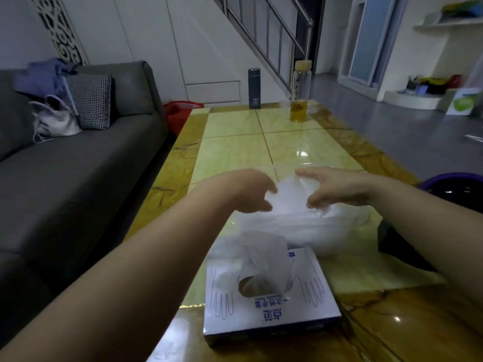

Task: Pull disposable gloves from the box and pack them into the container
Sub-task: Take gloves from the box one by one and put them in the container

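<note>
Hands: left hand (pixel 251 190) and right hand (pixel 337 186), centre frame, fingers curled, pinching one glove (pixel 290 195) above container (pixel 300 231).
Done: container seemingly part-filled.
Left: next glove (pixel 251 254) poking from box (pixel 269 307), lower centre, on tabletop (pixel 235 142).

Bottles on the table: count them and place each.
2. A dark grey flask stands at the far edge of the glossy yellow table; a clear glass bottle holding yellow liquid, to its right.

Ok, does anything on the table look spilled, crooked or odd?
Nothing spilled or damaged. A loose clump of gloves billows out of the box opening; left hand and right hand hold a glove over the container.
</note>
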The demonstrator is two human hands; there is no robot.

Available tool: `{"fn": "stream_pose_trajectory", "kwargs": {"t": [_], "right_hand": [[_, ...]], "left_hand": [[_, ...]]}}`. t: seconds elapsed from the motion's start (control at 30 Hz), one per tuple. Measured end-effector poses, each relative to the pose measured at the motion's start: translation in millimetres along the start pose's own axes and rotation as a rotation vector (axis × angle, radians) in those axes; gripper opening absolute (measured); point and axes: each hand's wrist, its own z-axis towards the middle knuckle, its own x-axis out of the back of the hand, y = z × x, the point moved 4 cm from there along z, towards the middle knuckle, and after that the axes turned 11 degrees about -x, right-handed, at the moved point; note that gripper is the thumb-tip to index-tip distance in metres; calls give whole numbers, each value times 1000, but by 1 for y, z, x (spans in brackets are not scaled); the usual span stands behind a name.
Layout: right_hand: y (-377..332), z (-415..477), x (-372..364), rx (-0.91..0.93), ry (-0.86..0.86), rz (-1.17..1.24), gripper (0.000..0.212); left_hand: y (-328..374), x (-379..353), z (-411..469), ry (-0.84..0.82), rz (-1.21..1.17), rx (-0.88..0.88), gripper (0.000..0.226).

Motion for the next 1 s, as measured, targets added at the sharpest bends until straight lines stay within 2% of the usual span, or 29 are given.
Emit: {"fn": "stream_pose_trajectory", "kwargs": {"t": [0.07, 0.17, 0.23, 0.33, 0.4, 0.5, 0.57, 0.63, 0.67, 0.7, 0.73, 0.83, 0.9, 1.0], "right_hand": [[4, 0, 2, -14, -4, -61, 85], [4, -2, 6, 9, 49, -221, 84], [-1, -5, 10, 73, 92, -249, 80], [-13, -12, 23, 191, 135, -62, 73], [-16, -14, 29, 231, 154, -44, 70], [-4, -8, 21, 79, 149, -446, 66], [2, -5, 21, -21, 328, -734, 65], [-7, -9, 21, 57, 580, -886, 59], [-13, -9, 18, 137, 634, -875, 56], [-16, -7, 14, 199, 598, -822, 56], [-16, -2, 6, 214, 483, -762, 60], [4, 24, -21, 14, 63, -858, 91], [19, 42, -24, -92, -28, -889, 103], [34, 67, -31, -90, -81, -871, 93]], "left_hand": [[-3, -16, 10, -195, 11, 52, 48], [-5, -29, 20, -259, 2, 49, 47], [-6, -34, 27, -254, -19, 48, 49], [-9, -35, 33, -132, -57, 47, 56], [-11, -37, 36, -81, -58, 50, 58], [-12, -49, 41, -196, -15, 71, 55], [-13, -53, 46, -272, 5, 85, 54], [-12, -56, 51, -328, 31, 83, 55], [-12, -57, 54, -348, 42, 83, 55], [-12, -58, 55, -365, 51, 86, 55], [-12, -60, 57, -379, 53, 89, 55], [-18, -72, 63, -475, 9, 118, 52], [-25, -84, 68, -542, -51, 166, 53], [-31, -97, 73, -568, -92, 203, 61]]}}
